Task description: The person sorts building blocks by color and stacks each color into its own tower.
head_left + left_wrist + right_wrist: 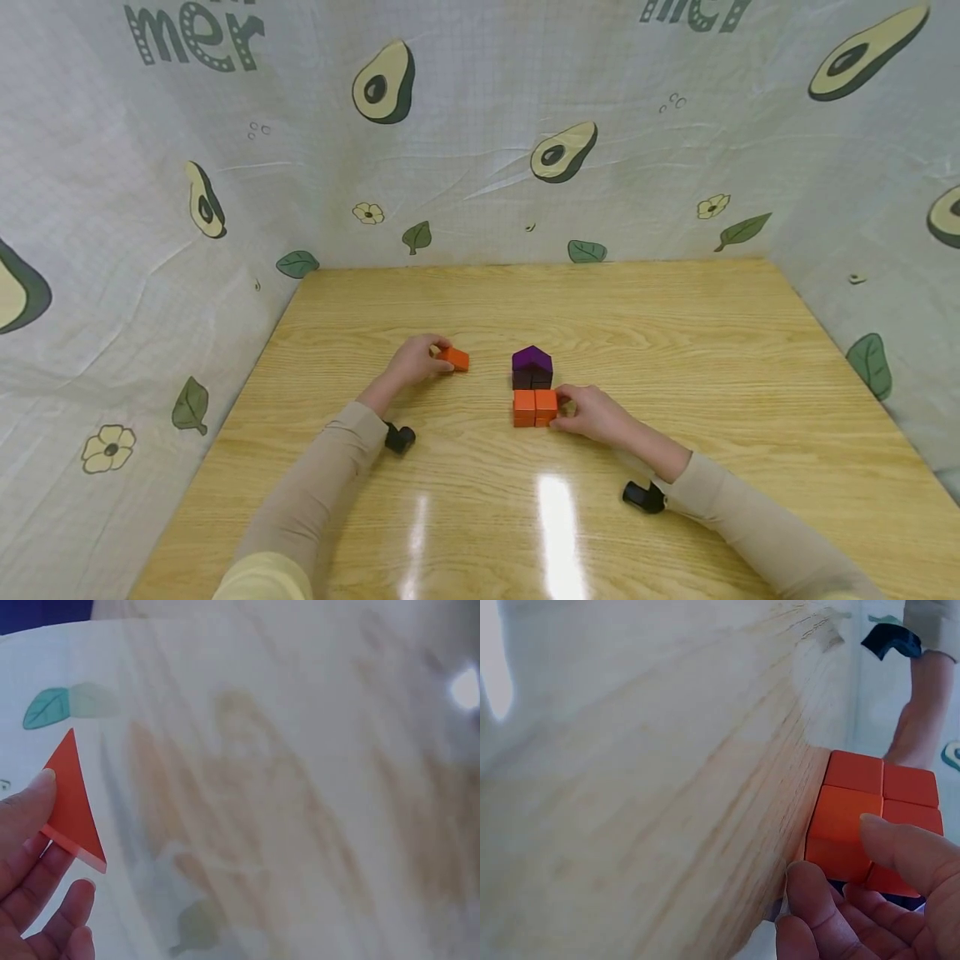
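My left hand [415, 362] pinches an orange triangular block [460, 360] over the left side of the table. In the left wrist view, the thumb lies against the flat triangular face [73, 802], with fingers on the other side. Stacked orange cubes [524, 408] stand at the middle of the table, two across and two high. My right hand [594, 414] grips the right side of this stack, its thumb [889, 836] across the orange faces. Directly behind the cubes are dark purple blocks [522, 380], topped by a purple roof-shaped block [532, 357].
The wooden table [675, 333] has a patterned cloth [472, 167] hanging behind it and along both sides. Black wrist-worn devices [401, 438] sit below each forearm. Light glares off the near part of the tabletop.
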A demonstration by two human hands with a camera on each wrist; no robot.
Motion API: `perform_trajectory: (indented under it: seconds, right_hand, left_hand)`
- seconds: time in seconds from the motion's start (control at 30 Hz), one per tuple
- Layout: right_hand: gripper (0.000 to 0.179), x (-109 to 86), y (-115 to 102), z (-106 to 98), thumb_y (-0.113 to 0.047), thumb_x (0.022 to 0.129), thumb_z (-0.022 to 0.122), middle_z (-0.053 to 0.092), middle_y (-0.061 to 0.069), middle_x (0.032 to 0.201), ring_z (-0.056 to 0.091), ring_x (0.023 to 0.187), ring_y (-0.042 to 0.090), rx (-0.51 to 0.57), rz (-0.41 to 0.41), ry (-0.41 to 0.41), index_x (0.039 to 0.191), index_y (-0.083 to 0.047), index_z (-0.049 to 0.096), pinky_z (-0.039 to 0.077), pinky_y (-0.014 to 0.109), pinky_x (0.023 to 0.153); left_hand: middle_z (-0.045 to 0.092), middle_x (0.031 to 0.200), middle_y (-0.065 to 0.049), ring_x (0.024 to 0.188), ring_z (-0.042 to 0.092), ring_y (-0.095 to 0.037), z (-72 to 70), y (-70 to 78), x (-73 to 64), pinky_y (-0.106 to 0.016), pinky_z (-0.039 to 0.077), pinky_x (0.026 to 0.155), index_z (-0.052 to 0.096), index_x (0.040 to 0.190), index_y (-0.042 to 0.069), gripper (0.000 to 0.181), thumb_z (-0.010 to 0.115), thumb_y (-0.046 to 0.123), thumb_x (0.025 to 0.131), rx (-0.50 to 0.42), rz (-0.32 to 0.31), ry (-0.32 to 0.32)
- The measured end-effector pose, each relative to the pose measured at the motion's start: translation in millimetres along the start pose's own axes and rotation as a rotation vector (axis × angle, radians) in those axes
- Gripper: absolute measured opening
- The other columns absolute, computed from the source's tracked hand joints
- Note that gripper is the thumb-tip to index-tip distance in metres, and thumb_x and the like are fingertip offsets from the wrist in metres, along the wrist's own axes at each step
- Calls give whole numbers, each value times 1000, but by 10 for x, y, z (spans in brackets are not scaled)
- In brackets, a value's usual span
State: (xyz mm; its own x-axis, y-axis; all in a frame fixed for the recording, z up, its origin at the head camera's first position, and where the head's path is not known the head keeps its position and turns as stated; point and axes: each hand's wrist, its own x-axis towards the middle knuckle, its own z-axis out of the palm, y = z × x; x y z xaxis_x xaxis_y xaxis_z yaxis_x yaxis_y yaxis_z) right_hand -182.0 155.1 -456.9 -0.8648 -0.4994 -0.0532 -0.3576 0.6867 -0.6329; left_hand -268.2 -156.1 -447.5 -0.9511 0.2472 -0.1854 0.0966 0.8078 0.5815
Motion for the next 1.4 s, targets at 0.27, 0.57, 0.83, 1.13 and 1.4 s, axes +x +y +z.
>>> perform_trajectory:
  seconds: [0.27,0.57,0.83,1.13,1.4]
  right_hand:
    - [39,-7,7,1,-20,79,71,66,11,99,61,82,18,-3,-5,3,110,1,59,45,26,65]
    - [40,-5,20,1,-20,79,71,66,10,99,56,73,9,-3,-5,1,111,1,59,42,23,61]
    - [40,-2,10,-5,-19,78,72,66,10,98,56,73,10,-3,-9,8,110,2,58,42,23,60]
    - [39,2,22,1,-20,78,72,67,10,98,61,84,19,-17,-12,10,109,1,59,46,28,68]
    - [39,8,32,4,-21,79,71,67,10,98,61,83,18,-10,-23,4,109,1,59,46,28,67]
  left_hand:
    - [60,114,-8,81,52,-20,-94,105,-74,-29,41,65,61,117,8,42,72,23,79,-9,34,23]
    - [61,111,-7,81,50,-20,-190,332,-202,-29,42,66,61,117,8,43,71,28,79,-19,87,37]
    - [63,104,-6,77,49,-18,-214,600,-314,-27,41,64,64,111,7,40,73,27,77,-13,174,52]
    - [64,100,-3,83,53,-17,-92,878,-420,-28,45,73,66,106,8,37,74,28,76,15,307,34]
    - [64,99,-2,85,55,-19,65,1058,-491,-27,45,73,67,104,10,35,74,30,76,49,372,41]
